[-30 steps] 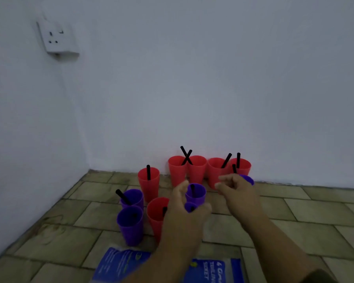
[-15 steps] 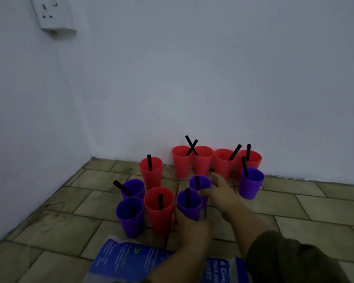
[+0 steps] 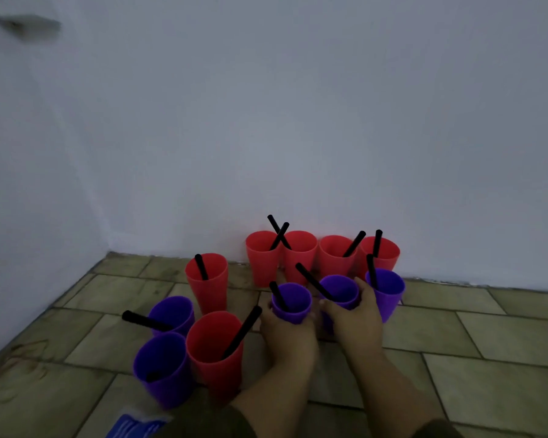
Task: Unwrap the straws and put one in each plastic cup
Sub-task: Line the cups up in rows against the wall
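Half a second ago the two middle purple cups stood one behind the other. Now they sit side by side on the tiled floor (image 3: 456, 336), just in front of the back row of red cups (image 3: 299, 248) at the foot of the far wall. The left hand (image 3: 287, 336) curls round the left purple cup (image 3: 293, 300) from the near side. The right hand (image 3: 355, 320), which earlier only touched a rim, now clasps the right purple cup (image 3: 340, 289). Each cup holds a black straw, a short one (image 3: 278, 296) and a long leaning one (image 3: 314, 281). The straw (image 3: 242, 331) in the near red cup (image 3: 214, 346) was upright and now tips right over the rim.

Both hands cover the lower walls of their cups. The nearest purple cup (image 3: 162, 365) shows only a dark smudge inside, possibly a straw. The blue packet (image 3: 133, 426) is cut by the bottom edge, and the wall socket (image 3: 23, 23) is a blur at the top left.

A third purple cup (image 3: 389, 290) with its straw stands just beside the right hand's fingers. A lone red cup (image 3: 207, 279) and another purple cup (image 3: 173, 311) stand toward the floor's left corner.
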